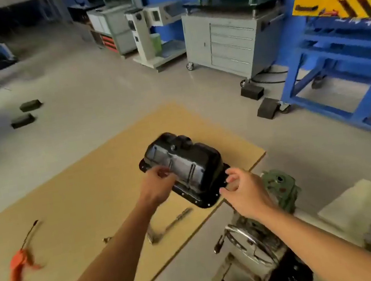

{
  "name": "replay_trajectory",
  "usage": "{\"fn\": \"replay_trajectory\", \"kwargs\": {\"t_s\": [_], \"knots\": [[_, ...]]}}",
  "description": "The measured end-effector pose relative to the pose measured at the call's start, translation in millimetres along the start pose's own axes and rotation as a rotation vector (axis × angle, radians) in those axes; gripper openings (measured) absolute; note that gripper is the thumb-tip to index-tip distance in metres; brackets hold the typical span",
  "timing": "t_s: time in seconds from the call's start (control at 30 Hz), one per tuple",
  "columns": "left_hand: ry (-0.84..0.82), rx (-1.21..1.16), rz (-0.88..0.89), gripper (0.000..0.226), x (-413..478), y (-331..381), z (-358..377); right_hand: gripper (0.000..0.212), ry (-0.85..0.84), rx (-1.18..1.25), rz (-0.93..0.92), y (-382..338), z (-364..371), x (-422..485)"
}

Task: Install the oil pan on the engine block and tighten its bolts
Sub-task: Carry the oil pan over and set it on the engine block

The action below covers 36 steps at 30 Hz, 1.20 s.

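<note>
An orange blow gun lies on a cardboard sheet; beyond stand a grey cabinet and blue frame.

One wide-angle camera, worn on the person's head, looks forward and down along both outstretched forearms. Close to the lens, in the lower middle, are the left hand and right hand holding the oil pan above a tan surface. Beyond, the workshop floor and a grey drawer cabinet recede toward the bowed upper edge.
</note>
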<state>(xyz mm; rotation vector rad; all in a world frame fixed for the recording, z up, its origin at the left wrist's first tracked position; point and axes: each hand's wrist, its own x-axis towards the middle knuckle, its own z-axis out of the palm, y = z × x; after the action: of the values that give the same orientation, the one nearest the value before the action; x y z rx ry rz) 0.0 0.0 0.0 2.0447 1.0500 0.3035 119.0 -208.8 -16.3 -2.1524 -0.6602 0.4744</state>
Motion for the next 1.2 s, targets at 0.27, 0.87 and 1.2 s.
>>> {"fn": "replay_trajectory", "kwargs": {"t_s": [0.27, 0.87, 1.2], "knots": [[-0.226, 0.057, -0.038, 0.106, 243, -84, -15, 0.15, 0.037, 0.155, 0.393, 27, 99, 135], [0.047, -0.756, -0.222, 0.073, 301, -117, 28, 0.107, 0.413, 0.52, 0.192, -1, 134, 199], [0.151, -0.808, 0.037, 0.049, 278, -26, -31, 0.103, 0.518, 0.537, -0.03, -62, 72, 175]]}}
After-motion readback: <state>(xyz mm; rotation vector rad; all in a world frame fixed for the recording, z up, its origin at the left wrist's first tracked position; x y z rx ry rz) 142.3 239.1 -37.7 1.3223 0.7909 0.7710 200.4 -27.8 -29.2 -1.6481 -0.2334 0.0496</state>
